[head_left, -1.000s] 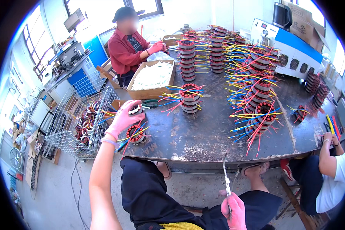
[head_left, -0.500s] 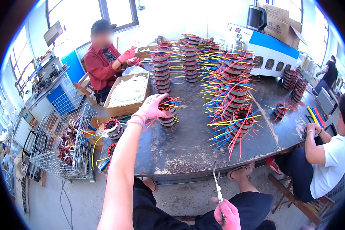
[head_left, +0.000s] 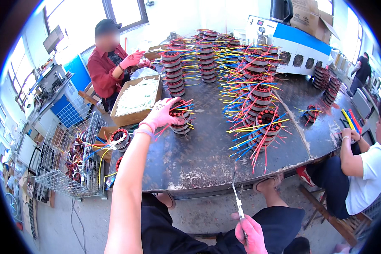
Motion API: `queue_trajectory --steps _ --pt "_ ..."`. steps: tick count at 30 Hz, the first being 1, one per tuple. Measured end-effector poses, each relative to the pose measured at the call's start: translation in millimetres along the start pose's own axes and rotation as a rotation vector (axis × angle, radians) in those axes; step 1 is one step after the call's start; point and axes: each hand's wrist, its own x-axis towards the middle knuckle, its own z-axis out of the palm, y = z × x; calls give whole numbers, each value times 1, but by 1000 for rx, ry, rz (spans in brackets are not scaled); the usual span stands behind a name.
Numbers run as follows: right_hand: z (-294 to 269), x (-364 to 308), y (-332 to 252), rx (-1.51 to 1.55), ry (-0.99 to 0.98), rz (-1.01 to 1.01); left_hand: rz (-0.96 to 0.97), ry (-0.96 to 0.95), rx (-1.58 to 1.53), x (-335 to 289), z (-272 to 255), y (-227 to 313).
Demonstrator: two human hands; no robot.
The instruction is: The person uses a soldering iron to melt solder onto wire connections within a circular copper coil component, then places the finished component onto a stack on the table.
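Observation:
My left hand, in a pink glove, reaches across the table to a short stack of ring-shaped motor stators. Its thumb and fingers are closed round the top stator, which has red windings and red, yellow and blue wire ends. Low in the view, my right hand grips a slim metal rod tool with a white section; its thin tip points up towards the table's front edge. Just beyond that tip stands a leaning stack of stators with many coloured wires sticking out.
Taller stator stacks stand further back. A cardboard box of white strips sits at the left, beyond it a co-worker in red. At the right another person sits by the table. A wire basket and a blue-white machine flank it.
The whole view has shifted slightly, with the table sitting a little higher in it. My left hand stays on the same stator, and my right hand keeps hold of the rod tool.

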Motion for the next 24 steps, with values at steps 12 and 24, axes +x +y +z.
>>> queue_trajectory --steps 12,24 --pt "-4 -14 2 47 -28 98 -128 329 -352 -90 -45 -16" --pt "13 -16 10 -8 -92 53 -355 58 279 -278 -25 -48"
